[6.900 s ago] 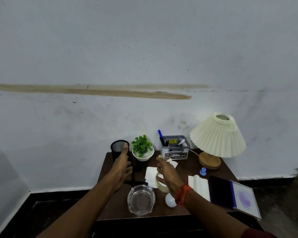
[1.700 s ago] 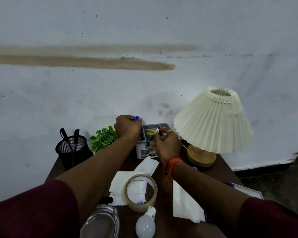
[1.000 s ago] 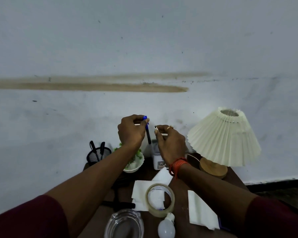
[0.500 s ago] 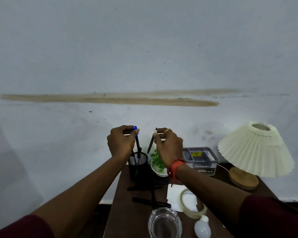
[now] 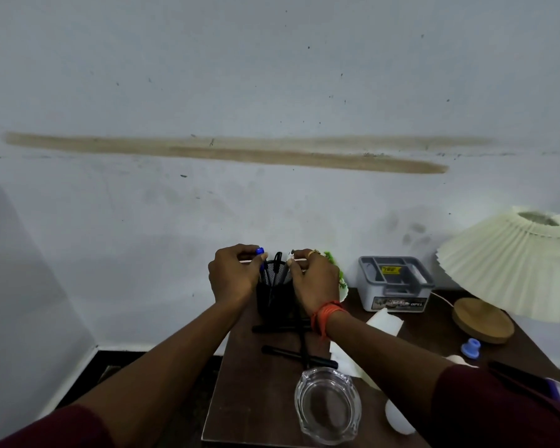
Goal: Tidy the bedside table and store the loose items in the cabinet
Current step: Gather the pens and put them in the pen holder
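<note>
as two pens go into the mesh cup (image 5: 274,287) at the table's (image 5: 249,399) back left, the blue pen (image 5: 261,257) is pinched in the left hand (image 5: 232,276) with its tip inside the rim. the right hand (image 5: 314,282) pinches a second pen (image 5: 291,253) just above the rim. step looks like dropping pens in the cup. next: release both, then gather the black pens (image 5: 299,353) lying in front. ashtray (image 5: 327,405), tissue (image 5: 383,321), organizer (image 5: 393,282) and lamp (image 5: 511,263) sit further out. cabinet not in view.

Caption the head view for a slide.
Left hand and right hand hold pens at the mesh cup on the table.
</note>
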`<state>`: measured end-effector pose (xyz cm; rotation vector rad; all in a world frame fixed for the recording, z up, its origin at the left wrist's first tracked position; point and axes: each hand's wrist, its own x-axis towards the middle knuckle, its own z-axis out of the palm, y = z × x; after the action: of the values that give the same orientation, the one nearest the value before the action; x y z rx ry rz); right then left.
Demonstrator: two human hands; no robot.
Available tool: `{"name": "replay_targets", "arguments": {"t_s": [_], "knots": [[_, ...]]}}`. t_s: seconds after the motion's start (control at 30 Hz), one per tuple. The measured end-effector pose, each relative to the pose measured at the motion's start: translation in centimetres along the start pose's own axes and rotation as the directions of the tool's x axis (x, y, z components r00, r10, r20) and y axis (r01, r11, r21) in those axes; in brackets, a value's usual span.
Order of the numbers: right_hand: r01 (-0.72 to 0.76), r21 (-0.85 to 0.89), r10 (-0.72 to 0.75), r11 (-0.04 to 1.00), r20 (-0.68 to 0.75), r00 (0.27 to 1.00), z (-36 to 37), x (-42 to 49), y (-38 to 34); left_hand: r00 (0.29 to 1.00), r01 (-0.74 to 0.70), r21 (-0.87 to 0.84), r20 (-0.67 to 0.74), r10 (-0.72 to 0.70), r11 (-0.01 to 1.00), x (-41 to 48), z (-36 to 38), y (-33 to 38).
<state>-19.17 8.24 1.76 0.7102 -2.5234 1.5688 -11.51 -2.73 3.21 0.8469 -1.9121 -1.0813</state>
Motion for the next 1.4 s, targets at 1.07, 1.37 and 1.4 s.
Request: {"name": "replay_targets", "arguments": {"t_s": [1.07, 1.37, 1.4], "knots": [[0.702, -0.491, -0.196, 0.516, 0.73, 0.654, -4.2, -5.7, 6.3, 0.73, -0.505, 0.486, 0.682, 0.053, 0.713, -7.0, 1.2, -7.9], [0.777, -0.448, -0.218, 0.442, 0.787, 0.578, -3.4, -4.8, 6.8, 0.639, -0.631, 0.41, 0.756, 0.142, 0.658, -6.8, 2.3, -8.5], [0.78, -0.445, -0.216, 0.441, 0.791, 0.573, -3.4, -4.7, 6.9, 0.632, -0.642, 0.406, 0.761, 0.149, 0.651, -6.8, 2.3, -8.5]]}}
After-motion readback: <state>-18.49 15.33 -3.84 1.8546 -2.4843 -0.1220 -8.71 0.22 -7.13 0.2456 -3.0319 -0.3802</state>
